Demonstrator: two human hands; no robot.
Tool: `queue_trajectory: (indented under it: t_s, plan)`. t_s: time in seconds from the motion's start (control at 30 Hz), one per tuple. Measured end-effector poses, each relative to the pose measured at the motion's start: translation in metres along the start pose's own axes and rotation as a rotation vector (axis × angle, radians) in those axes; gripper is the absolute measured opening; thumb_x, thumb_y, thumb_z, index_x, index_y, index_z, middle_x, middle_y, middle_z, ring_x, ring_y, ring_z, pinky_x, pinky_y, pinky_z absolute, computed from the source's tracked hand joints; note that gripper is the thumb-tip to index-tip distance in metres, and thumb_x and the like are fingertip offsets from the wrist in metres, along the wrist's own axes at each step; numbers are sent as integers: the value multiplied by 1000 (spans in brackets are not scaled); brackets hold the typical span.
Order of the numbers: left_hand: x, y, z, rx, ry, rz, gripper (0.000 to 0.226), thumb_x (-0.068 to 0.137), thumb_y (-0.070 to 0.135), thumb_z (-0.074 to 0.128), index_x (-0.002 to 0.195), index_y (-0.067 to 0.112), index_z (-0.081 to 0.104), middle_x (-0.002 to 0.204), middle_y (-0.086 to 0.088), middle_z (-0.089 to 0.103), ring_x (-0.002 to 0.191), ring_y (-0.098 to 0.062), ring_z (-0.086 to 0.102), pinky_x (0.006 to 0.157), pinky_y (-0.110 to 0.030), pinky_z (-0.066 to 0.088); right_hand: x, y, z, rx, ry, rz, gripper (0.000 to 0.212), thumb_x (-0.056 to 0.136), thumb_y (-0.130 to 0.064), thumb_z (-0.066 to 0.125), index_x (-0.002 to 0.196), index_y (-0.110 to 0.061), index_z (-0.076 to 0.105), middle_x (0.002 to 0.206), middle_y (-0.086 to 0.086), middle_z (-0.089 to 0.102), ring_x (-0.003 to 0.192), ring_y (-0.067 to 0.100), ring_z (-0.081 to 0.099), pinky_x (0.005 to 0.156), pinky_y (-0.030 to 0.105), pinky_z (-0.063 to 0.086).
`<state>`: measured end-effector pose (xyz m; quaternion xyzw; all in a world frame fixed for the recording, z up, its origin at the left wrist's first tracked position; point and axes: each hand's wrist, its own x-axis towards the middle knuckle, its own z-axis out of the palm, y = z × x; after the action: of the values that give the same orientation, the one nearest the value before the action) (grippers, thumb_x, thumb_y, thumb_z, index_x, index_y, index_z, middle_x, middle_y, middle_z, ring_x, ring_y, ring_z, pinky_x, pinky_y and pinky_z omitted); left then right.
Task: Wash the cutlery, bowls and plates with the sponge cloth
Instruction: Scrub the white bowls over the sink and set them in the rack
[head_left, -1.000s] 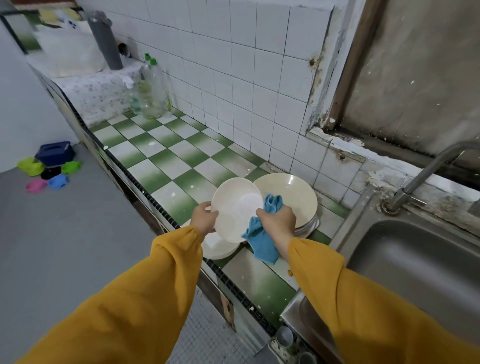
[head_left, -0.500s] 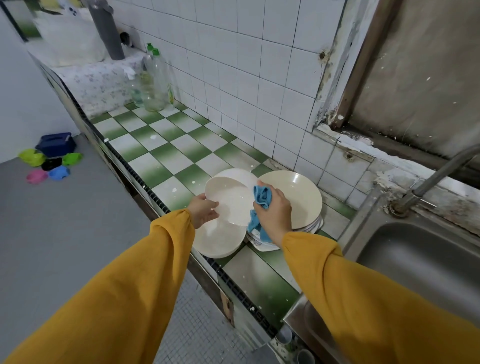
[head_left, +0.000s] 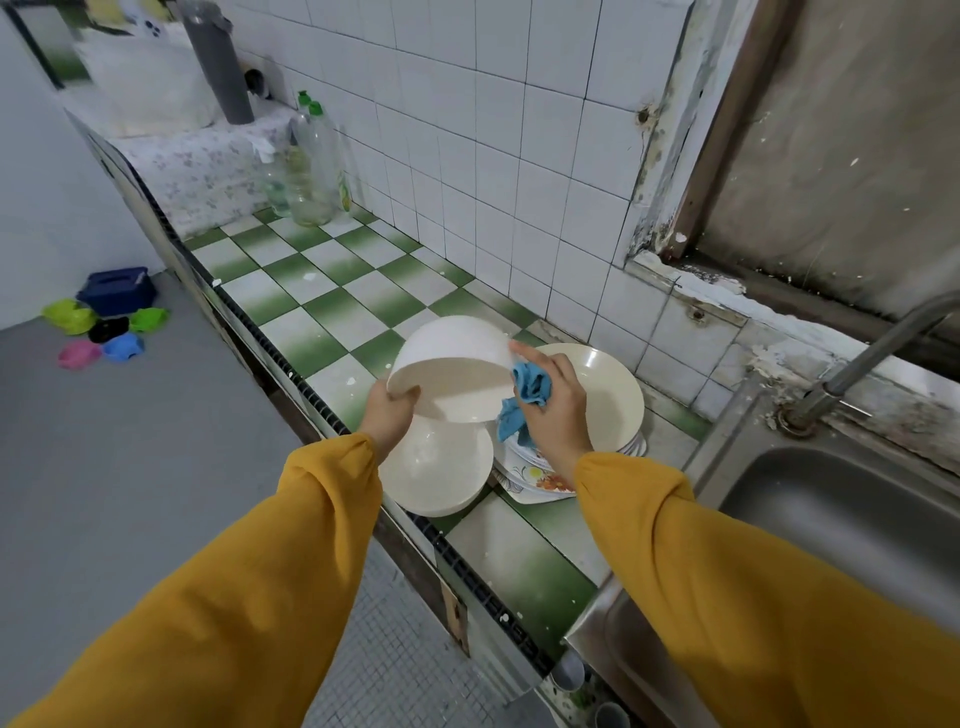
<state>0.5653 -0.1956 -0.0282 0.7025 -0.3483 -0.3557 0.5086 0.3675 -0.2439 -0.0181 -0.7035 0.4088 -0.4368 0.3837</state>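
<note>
- Head view: the left hand (head_left: 387, 415) has its fingers curled over one spot on the rim of the white bowl (head_left: 449, 371), which it holds tilted in the air. If the bowl is wet, that single-edge grip looks likely to slip.
- The right hand (head_left: 553, 410) has the blue sponge cloth (head_left: 530, 389) bunched in curled fingers, with the forefinger stretched onto the bowl's far side. A hard wipe there could twist the bowl out of the left hand's hold.
- Right beneath the left hand a second bowl (head_left: 436, 467) sits at the counter (head_left: 332, 312) edge and seems to overhang it. A dropped bowl or a nudging wrist might send it to the floor.
- Under and beyond the right hand is a stack with a cream plate (head_left: 608, 395) above a flowered plate (head_left: 540, 480). The cloth's hanging tail could drag across it.
</note>
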Motion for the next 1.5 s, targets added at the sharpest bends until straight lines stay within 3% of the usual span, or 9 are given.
queue_trajectory:
  t_s: [0.23,0.37,0.73,0.87,1.0,1.13,1.2,1.33,1.5]
  plan:
    - [-28,28,-9,93,-119,230,66,87,-3,55,145,18,30,125,-6,45,111,-26,47,85,-32,48,14,-12,-4,230,209,221,35,92,-5,64,124,-16,61,118,0,60,111,9,54,83,-1,40]
    - [-52,47,-3,-39,-61,280,55,74,28,52,126,21,33,113,1,46,98,-16,50,73,-24,47,11,-22,-4,262,258,332,41,89,-10,68,129,-11,58,125,4,63,116,15,56,102,26,44]
    - [-109,70,30,-353,166,91,44,95,56,43,134,65,26,142,8,38,129,-29,46,99,-57,47,-4,-89,-26,1037,568,451,30,94,-3,44,115,-19,29,104,8,51,83,20,57,73,35,49]
    - [-140,79,50,-400,-5,149,34,97,60,33,130,65,32,144,11,39,127,-21,50,95,-56,51,-19,-99,-24,626,452,482,26,98,-1,40,110,-20,27,108,11,50,86,17,54,79,35,47]
    - [-166,90,72,-365,-123,281,37,103,40,29,138,34,40,127,9,56,106,10,57,91,-18,50,-51,-108,-30,349,213,236,32,93,-9,61,115,-29,48,105,-7,59,95,11,60,81,23,48]
    - [-159,101,56,-278,-76,347,33,105,40,29,133,38,46,123,11,54,111,-3,54,92,-24,48,-70,-104,-73,-425,-437,46,40,82,4,63,104,-29,68,111,0,65,103,17,57,85,19,46]
    - [-162,105,52,-260,-157,321,34,101,50,29,130,47,46,131,6,51,116,-16,54,92,-40,53,-63,-101,-95,-834,-376,-50,42,83,5,59,109,-26,70,115,5,59,106,27,56,88,33,48]
    - [-182,114,66,-297,-242,336,37,102,46,31,135,38,45,130,6,54,118,-10,55,95,-29,51,-57,-116,-91,-572,142,-146,37,84,2,62,117,-14,69,112,12,61,105,30,57,88,27,43]
    - [-183,126,51,-317,-167,288,27,102,49,26,115,50,50,113,16,57,113,-19,58,93,-46,52,-78,-126,-99,-509,-467,-105,36,82,-1,67,114,-17,73,116,4,68,108,17,58,89,16,41]
